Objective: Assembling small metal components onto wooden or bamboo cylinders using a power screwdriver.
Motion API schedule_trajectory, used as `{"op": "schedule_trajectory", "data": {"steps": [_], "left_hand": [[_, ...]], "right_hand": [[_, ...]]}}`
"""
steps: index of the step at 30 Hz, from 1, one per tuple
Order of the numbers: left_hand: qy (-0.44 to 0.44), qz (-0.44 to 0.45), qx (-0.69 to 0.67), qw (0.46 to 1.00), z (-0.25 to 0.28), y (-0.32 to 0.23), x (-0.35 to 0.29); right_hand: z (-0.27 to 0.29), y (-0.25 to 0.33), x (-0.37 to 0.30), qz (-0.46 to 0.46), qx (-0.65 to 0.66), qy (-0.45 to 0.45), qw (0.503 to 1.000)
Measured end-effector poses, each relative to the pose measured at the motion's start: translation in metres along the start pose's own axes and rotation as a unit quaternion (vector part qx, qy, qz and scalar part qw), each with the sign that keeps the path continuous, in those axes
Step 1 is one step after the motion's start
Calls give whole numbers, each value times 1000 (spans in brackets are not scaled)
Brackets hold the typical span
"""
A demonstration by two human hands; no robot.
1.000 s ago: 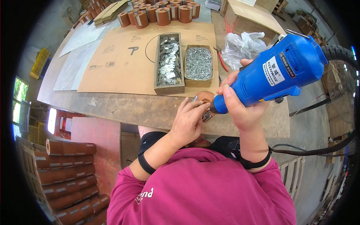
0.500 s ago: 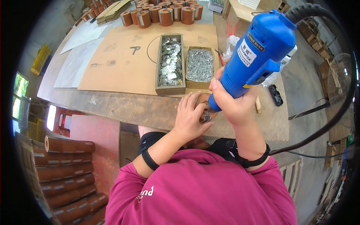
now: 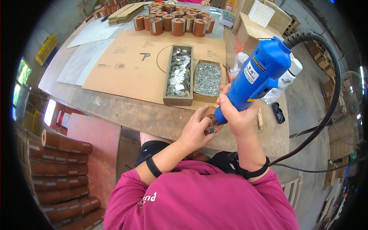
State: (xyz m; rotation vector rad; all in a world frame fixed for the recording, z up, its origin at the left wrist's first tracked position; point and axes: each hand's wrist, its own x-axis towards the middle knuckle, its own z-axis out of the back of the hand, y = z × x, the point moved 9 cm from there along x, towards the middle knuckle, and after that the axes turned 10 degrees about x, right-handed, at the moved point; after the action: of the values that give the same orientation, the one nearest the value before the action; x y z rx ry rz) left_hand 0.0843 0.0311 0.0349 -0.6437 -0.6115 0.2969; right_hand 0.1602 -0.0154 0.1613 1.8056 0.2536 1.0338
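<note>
My right hand [image 3: 240, 117] is closed round the body of a blue electric screwdriver [image 3: 256, 71], which tilts down to the left. Its nose comes down onto the end of a brown cylinder [image 3: 210, 111] at the table's near edge. My left hand [image 3: 194, 132] is closed on that cylinder, its fingers curled over the end. A small shiny metal piece [image 3: 212, 129] sits beside the screwdriver's tip, by my left fingertips. My left hand and the tool cover most of the cylinder. The exact contact of the bit is hidden.
Just beyond my hands stand a wooden box [image 3: 178, 101] of flat metal plates and a carton [image 3: 207, 98] of screws. Many brown cylinders [image 3: 178, 27] stand at the back, near another person's hand [image 3: 205, 2]. A black cable [image 3: 332, 111] loops down the right. Brown rolls [image 3: 63, 159] lie stacked left.
The view has shifted, so the table and boxes sit lower in it, and a co-worker's hand shows at the far edge. Both hands keep their hold, the screwdriver still on the cylinder.
</note>
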Motion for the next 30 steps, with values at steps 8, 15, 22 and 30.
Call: {"op": "schedule_trajectory", "data": {"steps": [8, 15, 22, 30], "left_hand": [[0, -8, 11, 1000, 2, -1, 2], [7, 2, -14, 1000, 0, 1, 1], [21, -17, 5, 1000, 9, -8, 4], [22, -22, -17, 999, 9, -6, 6]], "right_hand": [[2, 1, 0, 8, 19, -3, 1000], [3, 1, -2, 19, 32, 33, 999], [49, 3, 0, 32, 174, -54, 983], [132, -12, -23, 72, 57, -207, 974]]}}
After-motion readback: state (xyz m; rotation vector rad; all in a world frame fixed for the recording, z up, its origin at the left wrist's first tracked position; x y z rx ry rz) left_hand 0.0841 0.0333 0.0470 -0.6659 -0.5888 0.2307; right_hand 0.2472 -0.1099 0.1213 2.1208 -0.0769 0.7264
